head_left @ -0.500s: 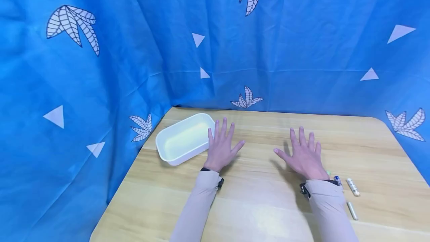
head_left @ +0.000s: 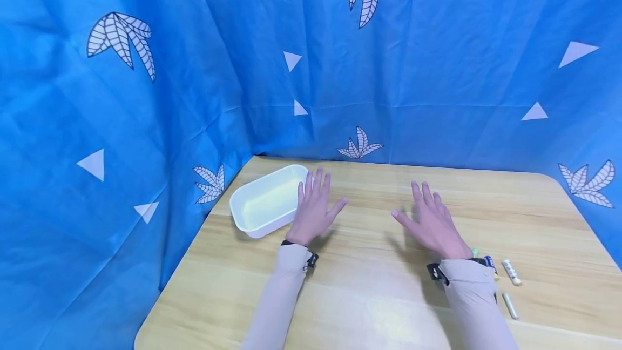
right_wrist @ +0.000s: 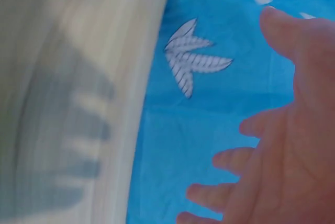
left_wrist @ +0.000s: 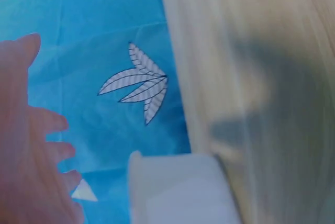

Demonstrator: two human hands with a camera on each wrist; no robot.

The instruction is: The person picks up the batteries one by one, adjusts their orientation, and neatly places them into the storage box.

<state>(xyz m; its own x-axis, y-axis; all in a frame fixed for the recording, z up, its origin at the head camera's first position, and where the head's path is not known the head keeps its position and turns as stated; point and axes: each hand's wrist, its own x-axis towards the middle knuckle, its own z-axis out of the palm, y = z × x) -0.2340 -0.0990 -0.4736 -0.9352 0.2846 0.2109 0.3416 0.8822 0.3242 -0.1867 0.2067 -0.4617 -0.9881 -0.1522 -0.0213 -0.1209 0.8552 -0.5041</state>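
Note:
My left hand (head_left: 311, 213), palm down with straight spread fingers, hovers over the table and overlaps the right end of a white plastic tub (head_left: 269, 202). Part of the tub's wall (left_wrist: 180, 190) also shows in the left wrist view. Over the middle right of the table, my right hand (head_left: 434, 224) also has straight fingers and its thumb stretched to the side. Neither hand holds anything. Beside the right wrist lie a white patterned cylinder (head_left: 512, 272), a slim pale stick (head_left: 510, 305) and a blue cylinder (head_left: 491, 264), the latter partly behind the sleeve.
A small green thing (head_left: 475, 251) peeks out at the right wrist. Under everything is a light wooden table (head_left: 369, 285). A blue curtain (head_left: 437, 69) with white leaf and triangle prints stands behind it and along its left side.
Both hands have shifted slightly left, and the right hand's fingers are a little closer together. The head view has turned slightly, so the tub and curtain sit a bit further right.

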